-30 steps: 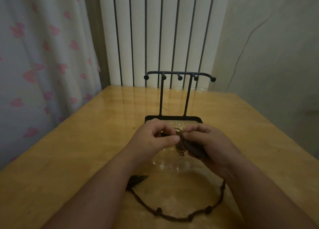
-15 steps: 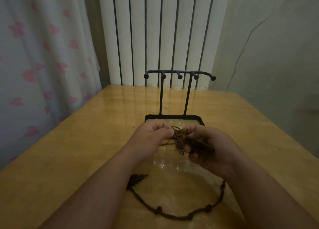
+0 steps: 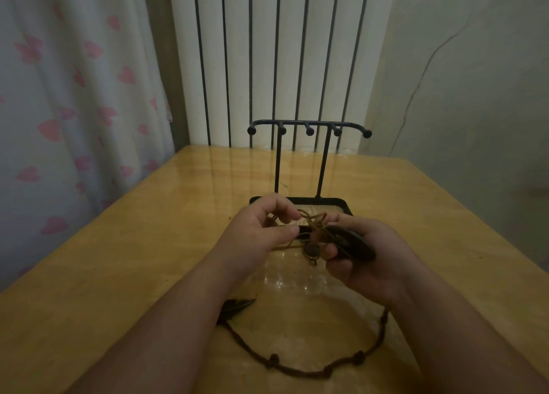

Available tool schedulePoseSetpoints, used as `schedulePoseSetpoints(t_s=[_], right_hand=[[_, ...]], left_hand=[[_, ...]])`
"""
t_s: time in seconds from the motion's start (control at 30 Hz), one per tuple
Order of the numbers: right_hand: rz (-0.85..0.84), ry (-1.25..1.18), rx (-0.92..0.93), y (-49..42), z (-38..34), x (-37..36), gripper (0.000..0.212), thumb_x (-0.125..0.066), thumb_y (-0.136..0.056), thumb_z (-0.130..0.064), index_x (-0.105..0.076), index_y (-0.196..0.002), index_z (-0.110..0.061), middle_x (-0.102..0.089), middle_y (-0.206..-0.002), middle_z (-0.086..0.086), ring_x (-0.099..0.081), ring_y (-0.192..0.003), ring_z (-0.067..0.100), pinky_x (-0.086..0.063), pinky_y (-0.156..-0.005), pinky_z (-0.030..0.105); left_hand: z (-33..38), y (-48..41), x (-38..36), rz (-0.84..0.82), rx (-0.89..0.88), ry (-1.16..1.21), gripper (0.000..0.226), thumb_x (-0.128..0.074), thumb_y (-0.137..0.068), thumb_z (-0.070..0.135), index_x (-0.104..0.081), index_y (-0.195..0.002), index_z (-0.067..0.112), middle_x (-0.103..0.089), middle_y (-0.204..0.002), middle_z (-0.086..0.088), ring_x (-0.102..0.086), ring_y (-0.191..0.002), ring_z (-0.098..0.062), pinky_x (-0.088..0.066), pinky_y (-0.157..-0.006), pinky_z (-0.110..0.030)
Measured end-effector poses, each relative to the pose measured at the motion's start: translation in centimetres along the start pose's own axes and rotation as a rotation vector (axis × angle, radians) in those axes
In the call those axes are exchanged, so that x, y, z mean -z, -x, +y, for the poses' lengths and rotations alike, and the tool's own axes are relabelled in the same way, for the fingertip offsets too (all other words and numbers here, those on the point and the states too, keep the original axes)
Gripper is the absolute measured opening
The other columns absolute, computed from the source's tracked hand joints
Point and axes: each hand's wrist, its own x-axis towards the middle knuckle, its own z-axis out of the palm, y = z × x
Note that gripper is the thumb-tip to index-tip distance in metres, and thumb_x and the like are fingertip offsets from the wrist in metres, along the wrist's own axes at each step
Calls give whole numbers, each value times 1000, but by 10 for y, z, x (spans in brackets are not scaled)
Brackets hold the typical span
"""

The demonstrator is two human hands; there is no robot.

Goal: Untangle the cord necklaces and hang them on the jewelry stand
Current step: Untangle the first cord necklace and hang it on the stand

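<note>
A knot of thin tan cord [image 3: 314, 225] hangs between both hands above the table, just in front of the black jewelry stand [image 3: 309, 129]. My left hand [image 3: 261, 233] pinches a loop of that cord between thumb and fingers. My right hand [image 3: 365, 254] grips a dark oval pendant [image 3: 358, 245] with the cord wrapped over it. A small round pendant [image 3: 311, 250] dangles below the knot. A dark knotted cord necklace [image 3: 297, 367] lies in a curve on the table under my forearms, with a dark pointed pendant [image 3: 237, 306] at its left end.
The stand's tray base [image 3: 341, 202] sits mid-table, its several ball-tipped pegs bare. Behind the wooden table [image 3: 118, 260] are a white ribbed radiator [image 3: 282, 51] and, at the left, a curtain with pink hearts [image 3: 74, 96].
My hands have drawn slightly apart, stretching the tan cord loops between them. The small round pendant now hangs free below the knot. The dark necklace on the table has not moved.
</note>
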Motion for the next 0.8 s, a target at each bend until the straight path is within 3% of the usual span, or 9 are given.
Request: schedulePoseSetpoints(t_s=[0.1, 0.23, 0.33, 0.43, 0.53, 0.6, 0.7, 0.8], right_hand=[[36, 23, -39, 2, -1, -2, 27, -55, -83, -19, -59, -106, -6, -61, -81, 17, -52, -49, 15, -35, -36, 18], [21, 289, -102, 4, -2, 3, 52, -60, -85, -54, -69, -106, -8, -64, -90, 14, -53, -56, 16, -38, -45, 23], [78, 625, -60, 2, -1, 8, 36, -70, -81, -41, -74, -103, -12, -70, -98, 7, -63, -78, 18, -51, -67, 29], [112, 888, -16, 0, -1, 6, 21, -68, -84, -38, -78, -93, -22, -71, -105, -1, -62, -103, 18, -48, -92, 37], [144, 1059, 146, 0, 0, -2, 21, -59, -92, -36, -77, -89, -26, -71, -98, -8, -61, -95, 7, -45, -76, 25], [157, 1031, 300, -1, 3, -6, 14, -59, -92, -31, -72, -96, -29, -70, -95, -10, -62, -89, 3, -43, -68, 20], [123, 954, 403, -3, 12, -11, 9, -63, -90, -30, -68, -98, -30, -71, -86, -11, -66, -81, 3, -51, -68, 20], [147, 968, 420, -3, 15, -13, 6, -63, -90, -23, -69, -88, -24, -70, -77, 0, -63, -65, 4, -53, -61, 18]], left_hand=[[-1, -2, -1, 58, -5, 40, 29, -60, -93, 6, -61, -81, 33, -56, -77, 12, -49, -58, 2, -40, -56, -14], [2, -3, 2, 250, -14, 122, 23, -56, -93, 0, -63, -89, 21, -58, -76, 5, -51, -53, 2, -41, -50, -14], [0, -3, 7, 275, -6, 188, 28, -51, -93, -4, -68, -91, 19, -66, -74, 2, -44, -53, -7, -38, -48, -17], [1, -1, 4, 197, -6, 129, 27, -49, -93, -5, -66, -94, 16, -68, -74, 1, -49, -53, -3, -40, -50, -14], [2, 0, 0, 123, -8, 84, 24, -52, -93, -6, -61, -94, 17, -66, -73, 4, -64, -68, -1, -45, -59, -12], [-1, -1, -1, 102, -12, 58, 24, -55, -93, -3, -59, -94, 20, -67, -78, 4, -68, -80, -7, -48, -69, -18], [-4, -2, 0, 80, -50, 10, 24, -57, -92, -2, -58, -92, 22, -65, -76, 7, -66, -80, -10, -49, -74, -25], [-7, -2, 0, 79, -74, -37, 25, -60, -90, 0, -60, -89, 25, -61, -72, 11, -60, -75, -10, -48, -71, -24]])
